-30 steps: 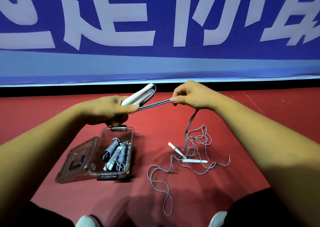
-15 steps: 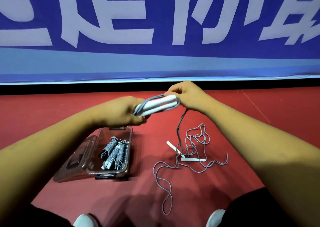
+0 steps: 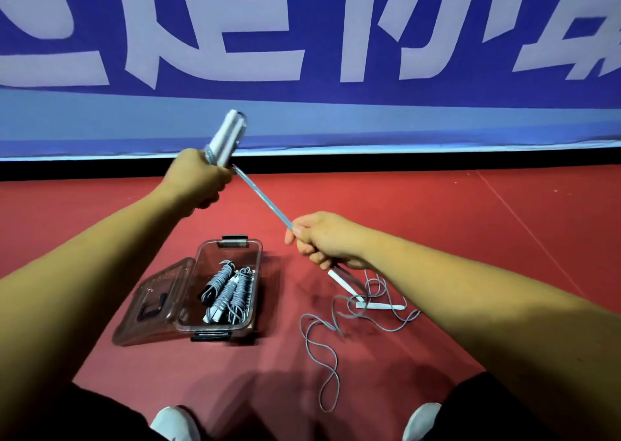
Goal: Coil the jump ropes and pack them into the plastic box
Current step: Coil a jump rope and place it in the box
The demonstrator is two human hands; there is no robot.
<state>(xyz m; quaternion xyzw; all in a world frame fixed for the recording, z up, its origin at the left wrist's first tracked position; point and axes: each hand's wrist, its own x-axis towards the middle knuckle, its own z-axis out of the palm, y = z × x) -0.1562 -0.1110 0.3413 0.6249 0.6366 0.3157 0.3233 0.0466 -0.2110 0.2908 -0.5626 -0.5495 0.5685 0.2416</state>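
My left hand (image 3: 196, 180) is raised and grips a jump rope's two white handles (image 3: 226, 136), which point up with a few grey turns around them. The grey rope (image 3: 265, 202) runs taut down and right to my right hand (image 3: 322, 239), which is closed on it. Below the right hand, loose grey rope (image 3: 322, 353) lies tangled on the red floor with another pair of white handles (image 3: 379, 305). A clear plastic box (image 3: 256, 272) stands open on the floor below the left hand, with its lid (image 3: 148, 303) folded out to the left. Three coiled ropes (image 3: 228, 292) lie inside.
A blue banner (image 3: 336, 54) with large white characters stands across the back, above a black strip. My two white shoes (image 3: 174, 424) and dark trouser legs frame the bottom edge. Red floor (image 3: 470, 222) stretches to the right.
My left hand has lifted the handles up and left until they point upward. My right hand has dropped down and right, and the rope between them is now pulled straight.
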